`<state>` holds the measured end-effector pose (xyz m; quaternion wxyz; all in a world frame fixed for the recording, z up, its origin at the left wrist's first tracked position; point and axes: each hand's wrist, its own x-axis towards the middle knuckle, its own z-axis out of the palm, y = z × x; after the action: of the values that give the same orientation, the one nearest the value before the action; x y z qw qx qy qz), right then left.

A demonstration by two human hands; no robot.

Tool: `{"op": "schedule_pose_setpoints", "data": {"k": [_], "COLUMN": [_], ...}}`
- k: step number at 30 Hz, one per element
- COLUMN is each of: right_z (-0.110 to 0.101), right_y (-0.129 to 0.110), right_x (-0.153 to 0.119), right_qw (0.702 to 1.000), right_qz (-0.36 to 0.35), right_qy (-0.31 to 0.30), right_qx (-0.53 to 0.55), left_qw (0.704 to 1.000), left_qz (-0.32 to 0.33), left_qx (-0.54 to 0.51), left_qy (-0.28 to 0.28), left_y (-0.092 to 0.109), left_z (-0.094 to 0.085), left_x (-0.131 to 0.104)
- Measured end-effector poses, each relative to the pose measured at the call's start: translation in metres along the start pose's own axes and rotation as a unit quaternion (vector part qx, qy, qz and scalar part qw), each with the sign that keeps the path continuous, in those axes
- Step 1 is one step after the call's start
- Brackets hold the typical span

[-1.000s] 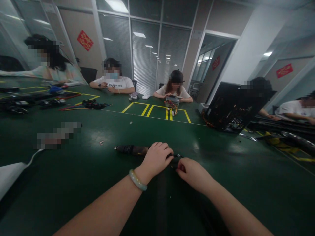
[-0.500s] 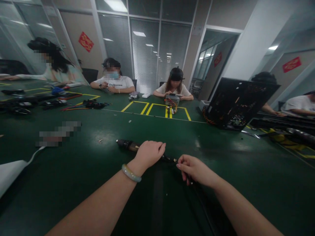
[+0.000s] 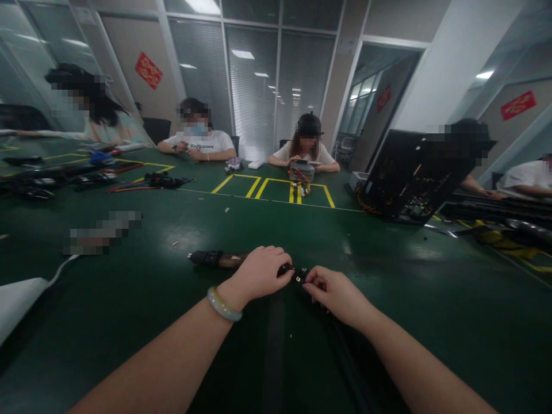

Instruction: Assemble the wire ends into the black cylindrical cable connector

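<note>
My left hand [image 3: 264,270], with a jade-like bangle on its wrist, is closed over a dark cylindrical electric screwdriver [image 3: 209,259] lying sideways on the green table. Its metal tip points left, and a brownish body shows behind the black collar. From under my left fingers, the tool's black rear end [image 3: 284,269] sticks out. Close to it, my right hand [image 3: 330,287] pinches a black cord [image 3: 340,333] near its end, where a small gold-coloured piece [image 3: 298,279] shows. The cord runs down towards me. Whether cord and tool are joined I cannot make out.
A black computer case [image 3: 405,178] stands tilted at the right, with dark parts beyond. Bundles of cables [image 3: 164,180] lie at the far left. A blurred-out device [image 3: 103,233] with a white cable sits nearer. Several people work around the table [image 3: 172,333].
Both hands have come slightly left. The screwdriver has moved left, showing more of its body. My right hand has brought the cord's end closer to the tool's rear.
</note>
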<state>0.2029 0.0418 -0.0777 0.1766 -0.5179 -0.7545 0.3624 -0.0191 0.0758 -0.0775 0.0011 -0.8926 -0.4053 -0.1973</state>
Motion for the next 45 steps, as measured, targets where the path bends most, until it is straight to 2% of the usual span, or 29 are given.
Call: {"op": "schedule_pose_setpoints", "data": {"k": [4,7,11,13,16,18,21,30,35,41,45], "right_z": [-0.003,-0.002,0.003,0.006,0.008,0.010,0.011,0.011,0.009,0.006,0.001], "right_y": [-0.005,-0.007,-0.005,-0.002,0.003,0.006,0.007,0.007,0.008,0.010,0.012], "right_x": [-0.001,-0.001,0.002,0.004,0.007,0.008,0.009,0.008,0.009,0.009,0.009], "right_qw": [0.998,0.998,0.990,0.991,0.997,0.998,0.996,0.994,0.993,0.992,0.993], "right_qz": [-0.030,-0.032,-0.045,-0.036,-0.002,0.019,0.027,-0.029,-0.033,-0.028,-0.015], "right_qy": [0.033,0.058,0.127,0.121,0.071,0.062,0.081,0.108,0.111,0.122,0.107], "right_qx": [-0.036,-0.012,0.031,0.039,0.033,0.025,0.016,-0.010,-0.014,-0.004,0.052], "left_qw": [1.000,1.000,1.000,0.999,1.000,0.999,0.999,0.997,0.997,0.994,0.993], "left_qz": [-0.003,0.001,0.007,0.008,0.004,-0.001,-0.009,-0.017,-0.022,0.006,0.007], "left_qx": [0.005,0.004,0.007,0.008,-0.008,-0.024,-0.045,-0.078,-0.072,-0.090,-0.091], "left_qy": [-0.004,-0.012,-0.028,-0.030,-0.027,-0.021,-0.017,-0.016,-0.015,-0.056,-0.077], "left_y": [0.003,0.004,0.010,0.013,0.015,0.014,0.012,0.011,0.012,0.009,0.000], "left_z": [0.000,-0.002,-0.005,-0.005,-0.004,-0.003,-0.001,-0.002,-0.003,-0.014,-0.025], "left_x": [-0.001,-0.001,-0.001,-0.001,-0.001,0.000,0.000,-0.001,-0.002,-0.004,-0.008]}}
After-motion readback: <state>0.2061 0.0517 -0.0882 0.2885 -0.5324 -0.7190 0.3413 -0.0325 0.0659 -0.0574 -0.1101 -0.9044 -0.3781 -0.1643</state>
